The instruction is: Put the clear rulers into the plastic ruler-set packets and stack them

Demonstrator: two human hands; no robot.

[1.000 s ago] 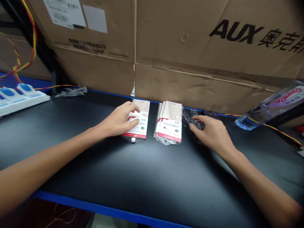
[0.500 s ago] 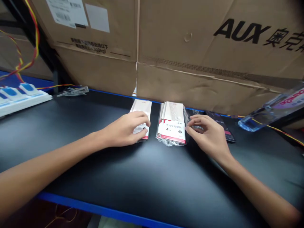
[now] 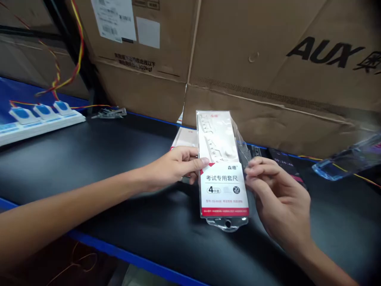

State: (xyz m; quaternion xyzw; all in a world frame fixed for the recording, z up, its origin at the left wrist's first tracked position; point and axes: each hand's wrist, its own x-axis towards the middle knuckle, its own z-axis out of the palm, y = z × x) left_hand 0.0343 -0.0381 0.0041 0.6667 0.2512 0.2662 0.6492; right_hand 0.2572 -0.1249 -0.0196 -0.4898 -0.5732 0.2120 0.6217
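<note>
A ruler set pack (image 3: pixel 224 186) in a clear plastic sleeve is lifted off the black tabletop and tilted toward me, its white and red label facing up. My left hand (image 3: pixel 184 167) grips its left edge, thumb on the front and fingers behind. On the right side, my right hand (image 3: pixel 274 194) pinches the loose clear plastic flap (image 3: pixel 242 143) of the sleeve between thumb and fingertips. Another white ruler set pack (image 3: pixel 186 137) lies on the table behind my left hand, partly hidden by the hand and the raised pack.
A large cardboard box (image 3: pixel 238 51) stands along the back. A white power strip (image 3: pixel 41 121) and red-yellow wires (image 3: pixel 79 59) are at left, near small clear plastic pieces (image 3: pixel 113 113). To the right lie a phone (image 3: pixel 281 159) and a clear bottle (image 3: pixel 351 155).
The right-hand ruler set pack has been picked up and brought closer. My left hand has moved from the left pack to this one; my right hand now pinches its plastic. The view has shifted left.
</note>
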